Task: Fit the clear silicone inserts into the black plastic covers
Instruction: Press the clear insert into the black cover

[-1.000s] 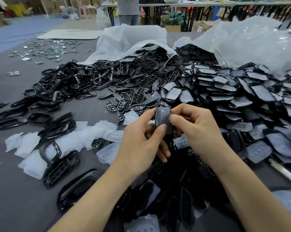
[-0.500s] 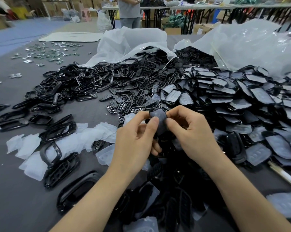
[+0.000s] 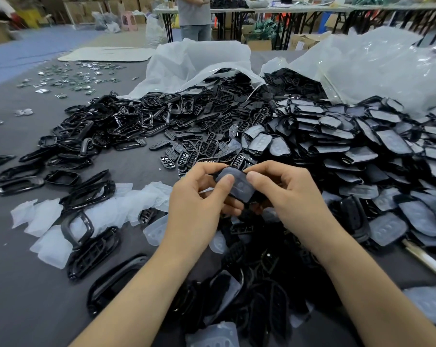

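Note:
Both my hands hold one black plastic cover (image 3: 239, 187) with a clear silicone insert lying in it, above the table's near middle. My left hand (image 3: 199, 201) grips its left end, thumb pressed on the insert. My right hand (image 3: 284, 194) pinches its right end, thumb on the top edge. Loose clear silicone inserts (image 3: 126, 206) lie to the left on the table. Empty black covers (image 3: 206, 149) are heaped just beyond my hands. A big pile of covers with inserts in them (image 3: 362, 151) fills the right side.
Black frame parts (image 3: 86, 194) lie scattered at the left. Two open plastic bags (image 3: 199, 63) spill parts at the back. Small shiny metal pieces (image 3: 69, 78) dot the far left of the grey table (image 3: 24, 284). A person stands beyond the table.
The cover has tilted from upright to lying flatter, insert side up. My left thumb has slid onto the insert and both hands have moved slightly forward.

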